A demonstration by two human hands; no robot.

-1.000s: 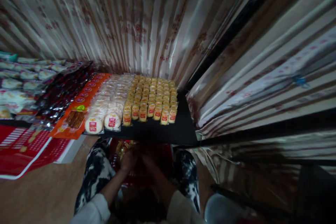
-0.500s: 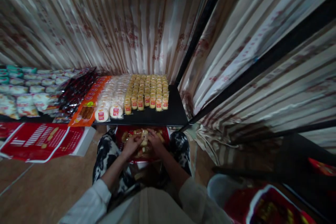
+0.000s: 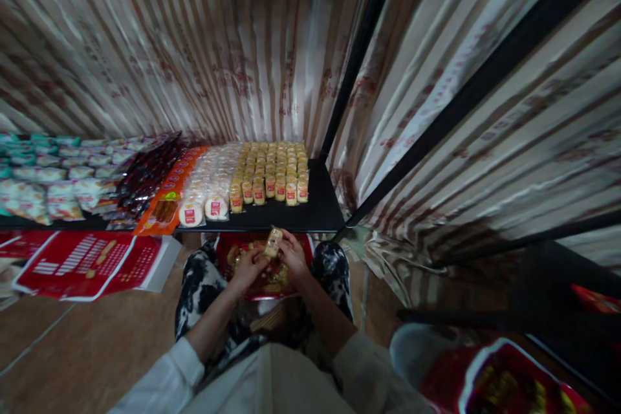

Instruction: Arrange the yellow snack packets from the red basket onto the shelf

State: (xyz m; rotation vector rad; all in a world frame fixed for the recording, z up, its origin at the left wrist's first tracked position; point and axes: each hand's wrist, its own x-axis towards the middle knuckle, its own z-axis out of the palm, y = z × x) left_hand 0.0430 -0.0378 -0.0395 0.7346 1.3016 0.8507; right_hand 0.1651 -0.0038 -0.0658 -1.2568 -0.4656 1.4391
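Holding a snack pack (image 3: 273, 241) pinched in my right hand (image 3: 294, 253); left hand (image 3: 250, 266) touches it, over the red box (image 3: 306, 246).

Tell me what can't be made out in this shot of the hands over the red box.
Head view only:
- Red box: contents dim, partly covered by the hands.
- Packet label: too small.
- Left hand grip: unclear.
- Bottom-right red bag: cut by the frame edge.

Dim light. Striped, shiny curtains (image 3: 233, 45) fill the upper frame, crossed at right by black bars (image 3: 485, 77). A black counter (image 3: 315, 210) sits mid-frame. Brown floor (image 3: 97, 336) spreads across the lower left.
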